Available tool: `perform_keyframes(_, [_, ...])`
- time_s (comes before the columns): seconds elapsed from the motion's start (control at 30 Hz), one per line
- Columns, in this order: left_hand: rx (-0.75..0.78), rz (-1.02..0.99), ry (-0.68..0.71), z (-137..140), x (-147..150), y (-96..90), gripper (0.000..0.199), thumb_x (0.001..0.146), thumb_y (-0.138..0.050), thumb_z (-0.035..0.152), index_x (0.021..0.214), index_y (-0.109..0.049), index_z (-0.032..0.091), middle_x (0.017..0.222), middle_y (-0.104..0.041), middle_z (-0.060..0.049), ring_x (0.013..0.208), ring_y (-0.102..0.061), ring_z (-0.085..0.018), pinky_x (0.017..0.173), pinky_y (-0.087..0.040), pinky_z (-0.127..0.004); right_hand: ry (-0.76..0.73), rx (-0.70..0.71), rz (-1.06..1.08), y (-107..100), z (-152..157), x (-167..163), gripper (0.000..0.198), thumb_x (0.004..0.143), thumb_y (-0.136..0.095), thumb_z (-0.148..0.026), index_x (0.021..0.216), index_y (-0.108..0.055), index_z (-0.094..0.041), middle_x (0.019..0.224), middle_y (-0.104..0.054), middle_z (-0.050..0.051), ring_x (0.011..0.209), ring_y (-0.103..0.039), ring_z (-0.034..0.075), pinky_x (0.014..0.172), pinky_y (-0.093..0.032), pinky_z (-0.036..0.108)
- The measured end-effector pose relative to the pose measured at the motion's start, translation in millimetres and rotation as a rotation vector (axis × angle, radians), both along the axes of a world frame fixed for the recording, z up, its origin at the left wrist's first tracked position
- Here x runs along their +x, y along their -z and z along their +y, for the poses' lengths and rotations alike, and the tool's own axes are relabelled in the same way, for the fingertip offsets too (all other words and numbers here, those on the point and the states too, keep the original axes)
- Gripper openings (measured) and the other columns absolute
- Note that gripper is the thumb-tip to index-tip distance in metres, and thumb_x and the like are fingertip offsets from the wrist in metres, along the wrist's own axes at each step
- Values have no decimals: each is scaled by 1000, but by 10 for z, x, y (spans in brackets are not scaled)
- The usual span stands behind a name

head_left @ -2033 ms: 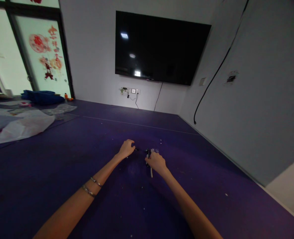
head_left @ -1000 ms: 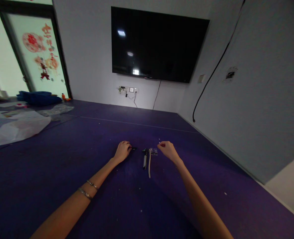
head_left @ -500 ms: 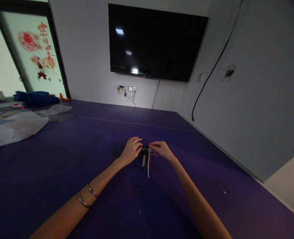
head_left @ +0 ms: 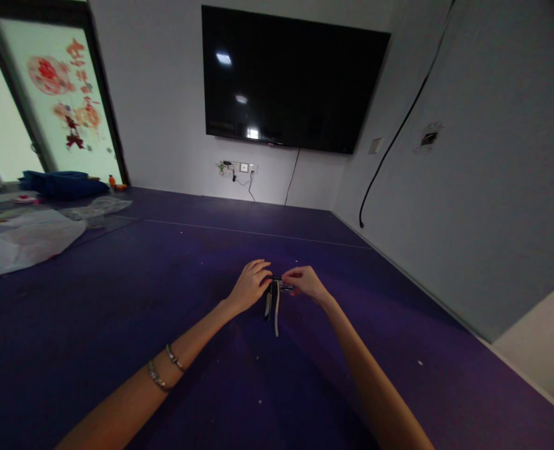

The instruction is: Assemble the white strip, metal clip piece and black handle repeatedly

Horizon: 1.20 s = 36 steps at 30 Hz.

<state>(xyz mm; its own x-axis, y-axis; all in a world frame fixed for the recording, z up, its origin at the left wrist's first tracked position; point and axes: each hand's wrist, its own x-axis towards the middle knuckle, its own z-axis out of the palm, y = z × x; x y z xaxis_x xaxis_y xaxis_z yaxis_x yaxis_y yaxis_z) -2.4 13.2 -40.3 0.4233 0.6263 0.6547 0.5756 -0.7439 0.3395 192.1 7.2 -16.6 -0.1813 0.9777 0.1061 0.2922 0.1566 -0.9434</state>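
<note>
Between my two hands is a small dark item (head_left: 275,279), too small to name, lying across the purple surface. A pale strip (head_left: 277,315) and a black piece with a light inlay (head_left: 268,305) extend from it toward me. My left hand (head_left: 252,284) has its thumb and lower fingers closed at the item's left end, with the upper fingers stretched forward. At the right end, my right hand (head_left: 303,281) pinches the item between thumb and fingertips. A small patterned part (head_left: 286,287) shows below the right fingertips; its detail is unclear.
The purple surface (head_left: 187,262) runs to the walls. White plastic sheeting (head_left: 33,240), a clear bag (head_left: 96,207) and blue cloth (head_left: 64,185) lie at the left. A black cable (head_left: 389,147) hangs along the right wall. A large television (head_left: 295,81) is mounted ahead.
My left hand has shifted slightly right, closer to the right hand. The lower ends of the pale strip and the black piece have swung slightly left. The camera view has moved a little.
</note>
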Motion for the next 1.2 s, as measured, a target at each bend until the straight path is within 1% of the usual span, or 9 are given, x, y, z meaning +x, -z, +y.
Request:
perform_keyframes(0.1, [-63,-13,24,73,84,-13,28,78,-55,25,105,-59,20,124,-52,-9,121,-38,-24,103,-25,-44,68,-6,-9,9,37,111,16,62,-63,-25,69,-66,-11,61,-59,1,55,-54,11,40,-49,20])
perform_keyframes(0.17, [-109,20,48,149,155,15,35,74,-59,25,108,-58,18,122,-53,-11,120,-39,-25,103,-25,-43,119,-6,-27,41,75,190,14,61,-62,-23,68,-66,-11,59,-56,0,52,-52,10,37,-49,20])
perform_keyframes(0.33, [-217,142,50,376,326,210,50,64,-68,27,111,-55,16,116,-56,-15,114,-46,-30,97,-31,-42,197,-20,-63,196,172,316,12,61,-62,-21,67,-65,-10,56,-53,-1,48,-49,9,34,-49,21])
perform_keyframes(0.43, [-238,169,43,464,389,308,50,63,-68,28,109,-55,16,114,-58,-15,111,-49,-31,95,-32,-43,208,-15,-67,301,227,350,12,61,-62,-21,67,-65,-10,58,-55,0,48,-50,8,34,-50,20])
perform_keyframes(0.5, [-227,217,31,492,416,338,50,65,-67,30,111,-54,15,114,-58,-15,110,-49,-30,95,-33,-42,211,-8,-68,364,264,367,13,62,-62,-21,68,-66,-11,59,-56,0,49,-51,8,34,-50,19])
perform_keyframes(0.63, [-190,354,-10,509,456,349,52,70,-62,33,116,-49,13,117,-56,-14,112,-49,-28,96,-33,-40,229,8,-75,456,326,389,14,62,-62,-20,72,-67,-10,61,-58,0,51,-53,9,34,-49,17])
perform_keyframes(0.73, [-189,405,-28,508,478,351,50,73,-59,33,118,-48,14,117,-57,-12,111,-51,-26,96,-33,-40,243,19,-78,486,345,382,14,64,-61,-19,74,-67,-11,61,-59,1,52,-54,9,34,-49,16])
perform_keyframes(0.97, [-231,403,-51,477,502,326,51,72,-59,28,119,-48,14,114,-59,-12,106,-54,-25,95,-36,-38,259,103,-196,508,316,313,15,68,-59,-18,77,-68,-11,68,-64,3,51,-56,10,33,-49,16])
perform_keyframes(1.2, [-239,384,-41,432,521,291,48,71,-60,27,117,-50,14,111,-61,-12,105,-55,-25,95,-35,-40,235,111,-273,524,300,290,15,69,-57,-16,78,-68,-11,70,-64,4,51,-56,10,33,-47,15])
